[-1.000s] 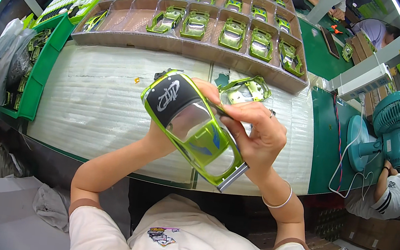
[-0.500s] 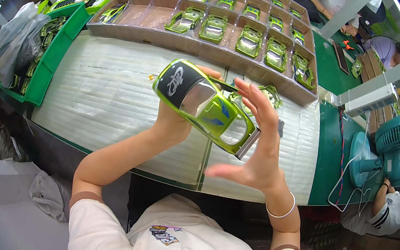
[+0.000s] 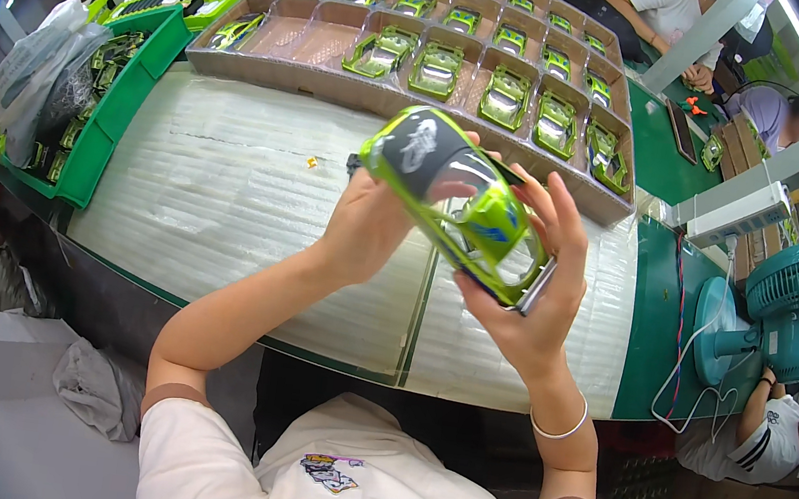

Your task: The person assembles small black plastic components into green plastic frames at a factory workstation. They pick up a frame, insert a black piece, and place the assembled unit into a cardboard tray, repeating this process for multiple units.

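Note:
Above the padded worktop I hold a lime-green toy car body shell (image 3: 500, 224) with a black hood and clear window openings. It is tilted, its hood toward the upper left and its rear toward the lower right. My left hand (image 3: 369, 226) grips the hood end from below, with some of its fingers hidden behind the shell. My right hand (image 3: 547, 294) closes round the rear end, thumb low and fingers along the far side. A small yellow-orange piece (image 3: 312, 162) lies on the white foam sheet (image 3: 216, 185), left of the shell.
A cardboard tray (image 3: 339, 92) with dividers, holding several similar shells, stands behind my hands. Left is a green crate (image 3: 118, 127) with more shells and a plastic bag (image 3: 38, 81). A teal fan (image 3: 787, 296) and its white cable stand at right. Other people sit beyond.
The shell has tipped and shifted right. My right hand has gone from spread fingers beside the rear to gripping it. My left hand has moved slightly right, still holding the hood end.

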The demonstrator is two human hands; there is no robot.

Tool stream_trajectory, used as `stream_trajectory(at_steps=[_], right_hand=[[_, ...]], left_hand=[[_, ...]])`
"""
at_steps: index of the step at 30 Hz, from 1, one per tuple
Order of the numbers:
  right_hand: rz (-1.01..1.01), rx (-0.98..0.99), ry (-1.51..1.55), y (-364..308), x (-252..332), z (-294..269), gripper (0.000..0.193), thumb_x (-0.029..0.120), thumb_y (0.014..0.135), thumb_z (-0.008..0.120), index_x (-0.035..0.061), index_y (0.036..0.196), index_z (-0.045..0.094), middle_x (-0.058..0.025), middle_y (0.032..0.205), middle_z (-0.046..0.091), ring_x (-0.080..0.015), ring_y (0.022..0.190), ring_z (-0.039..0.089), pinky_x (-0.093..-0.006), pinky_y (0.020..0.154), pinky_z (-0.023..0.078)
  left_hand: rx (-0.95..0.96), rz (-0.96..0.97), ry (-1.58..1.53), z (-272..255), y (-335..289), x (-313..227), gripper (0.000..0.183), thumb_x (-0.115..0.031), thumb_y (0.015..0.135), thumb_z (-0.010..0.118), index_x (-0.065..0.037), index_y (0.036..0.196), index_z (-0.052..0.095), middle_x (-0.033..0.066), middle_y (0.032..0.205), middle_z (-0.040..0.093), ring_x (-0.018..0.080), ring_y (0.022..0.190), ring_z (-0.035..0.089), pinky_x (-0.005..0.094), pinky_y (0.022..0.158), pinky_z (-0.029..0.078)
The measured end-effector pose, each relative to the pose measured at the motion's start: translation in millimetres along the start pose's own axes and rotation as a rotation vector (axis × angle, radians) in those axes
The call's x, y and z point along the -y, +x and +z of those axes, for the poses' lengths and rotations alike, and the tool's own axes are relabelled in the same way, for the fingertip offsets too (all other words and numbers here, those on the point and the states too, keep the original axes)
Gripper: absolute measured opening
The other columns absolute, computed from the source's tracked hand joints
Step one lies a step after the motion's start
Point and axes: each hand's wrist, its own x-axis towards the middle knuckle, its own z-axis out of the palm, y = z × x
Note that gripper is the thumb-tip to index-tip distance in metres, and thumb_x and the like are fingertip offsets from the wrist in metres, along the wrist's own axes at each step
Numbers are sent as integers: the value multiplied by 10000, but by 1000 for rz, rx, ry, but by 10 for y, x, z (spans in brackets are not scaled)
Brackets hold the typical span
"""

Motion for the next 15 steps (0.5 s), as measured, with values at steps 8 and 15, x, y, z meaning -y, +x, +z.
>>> stream_trajectory(at_steps=[8, 15], right_hand=[[298, 2, 174, 1, 25, -18, 860, 61, 637, 753, 36, 1344, 263, -130, 1123, 535, -205, 1012, 542, -311, 893, 413], [310, 8, 192, -45, -96, -28, 906, 138, 654, 771, 73, 1365, 213, -162, 1357, 356, -283, 1255, 352, -405, 1015, 298]], left_hand=[[-38, -69, 139, 173, -71, -54, 626, -64, 729, 722, 25, 1240, 371, 81, 1187, 481, 172, 1148, 440, 309, 936, 401], [-322, 258, 1111, -340, 755, -879, 711, -439, 684, 728, 51, 1156, 522, 127, 932, 608, 181, 856, 617, 283, 713, 490]])
